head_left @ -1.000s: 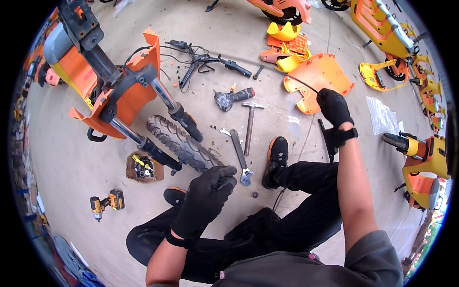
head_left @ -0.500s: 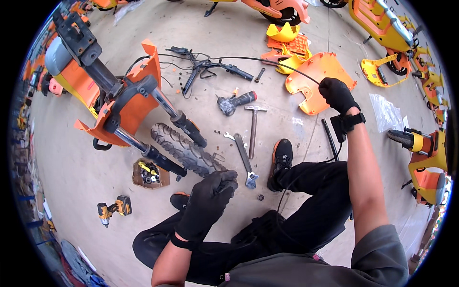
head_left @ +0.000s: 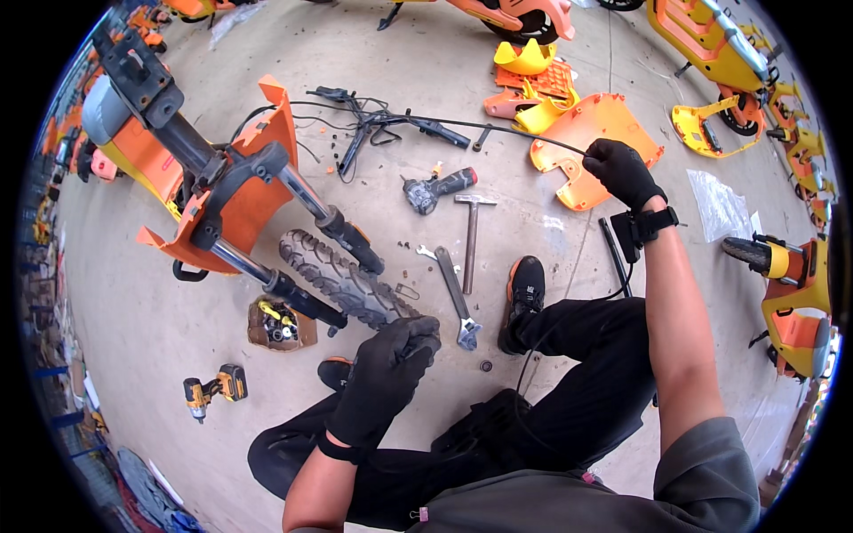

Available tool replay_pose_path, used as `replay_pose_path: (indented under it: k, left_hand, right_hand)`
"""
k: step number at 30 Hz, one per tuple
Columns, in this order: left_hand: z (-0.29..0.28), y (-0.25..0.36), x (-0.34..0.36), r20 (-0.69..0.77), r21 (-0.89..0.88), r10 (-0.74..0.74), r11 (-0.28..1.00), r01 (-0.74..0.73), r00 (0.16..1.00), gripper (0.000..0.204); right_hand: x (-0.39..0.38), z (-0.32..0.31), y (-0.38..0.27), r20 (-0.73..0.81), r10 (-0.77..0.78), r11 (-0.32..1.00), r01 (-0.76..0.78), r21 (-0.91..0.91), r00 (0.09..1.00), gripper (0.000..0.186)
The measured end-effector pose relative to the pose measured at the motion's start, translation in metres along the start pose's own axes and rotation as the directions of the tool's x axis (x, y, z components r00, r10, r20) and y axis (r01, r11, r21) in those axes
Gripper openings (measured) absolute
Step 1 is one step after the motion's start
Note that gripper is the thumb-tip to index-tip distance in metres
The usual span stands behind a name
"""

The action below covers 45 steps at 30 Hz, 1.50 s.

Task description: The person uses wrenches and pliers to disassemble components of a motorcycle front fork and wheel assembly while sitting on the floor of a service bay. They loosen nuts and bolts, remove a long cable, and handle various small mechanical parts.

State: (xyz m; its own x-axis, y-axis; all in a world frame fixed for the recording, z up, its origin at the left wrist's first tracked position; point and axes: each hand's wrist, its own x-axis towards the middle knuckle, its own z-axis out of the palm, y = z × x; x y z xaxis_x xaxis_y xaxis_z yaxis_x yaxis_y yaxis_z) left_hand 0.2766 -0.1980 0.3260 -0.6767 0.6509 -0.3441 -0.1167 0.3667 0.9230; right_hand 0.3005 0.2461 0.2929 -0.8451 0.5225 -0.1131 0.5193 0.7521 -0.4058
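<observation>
My right hand (head_left: 625, 175), in a black glove, is closed on a black cable (head_left: 506, 130). The cable runs left across the floor toward the front of an orange and yellow scooter (head_left: 244, 200). My left hand (head_left: 386, 373), also gloved, is closed in a fist at the near end of a knobby tyre (head_left: 333, 275). What its fingers hold, if anything, is hidden. The tyre sits by the scooter's bare fork (head_left: 306, 191). A handlebar with levers and wires (head_left: 378, 120) lies on the floor beyond, under the cable's path.
Between my hands lie an adjustable wrench (head_left: 455, 293), a hammer (head_left: 471, 244) and a black power tool (head_left: 438, 189). A box of small parts (head_left: 302, 330) and a yellow drill (head_left: 215, 391) are at left. Orange panels (head_left: 604, 147) lie beyond my right hand.
The cable is straighter and lower between the handlebar and my right hand, which has moved slightly left and away. My left hand is almost unmoved.
</observation>
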Motion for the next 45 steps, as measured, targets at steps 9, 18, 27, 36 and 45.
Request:
replay_pose_path:
  k: [9, 18, 27, 36, 45]
  left_hand:
    - [0.0, 0.004, 0.001, -0.004, 0.001, -0.014, 1.0, 0.014, 1.0, 0.026]
    - [-0.001, 0.005, 0.001, 0.02, 0.039, -0.011, 0.999, 0.011, 1.0, 0.031]
    - [0.0, -0.003, 0.002, -0.032, 0.076, 0.085, 0.994, -0.083, 0.996, 0.03]
    - [0.002, 0.001, 0.003, -0.035, 0.09, 0.086, 0.993, -0.083, 0.996, 0.028]
    - [0.0, -0.008, 0.001, -0.048, 0.169, 0.222, 0.963, -0.211, 0.974, 0.028]
  right_hand:
    - [0.003, 0.005, 0.004, 0.072, -0.045, 0.999, 0.043, 0.03, 0.996, 0.019]
    - [0.009, 0.022, 0.003, 0.147, -0.036, 0.998, 0.043, -0.042, 0.989, 0.022]
    - [0.014, 0.02, 0.004, -0.061, 0.017, 1.0, -0.018, -0.022, 0.998, 0.022]
    - [0.013, 0.016, -0.017, -0.296, -0.006, 1.0, 0.012, 0.02, 0.955, 0.024]
    - [0.018, 0.015, -0.018, -0.484, -0.189, 0.976, 0.111, -0.185, 0.854, 0.021]
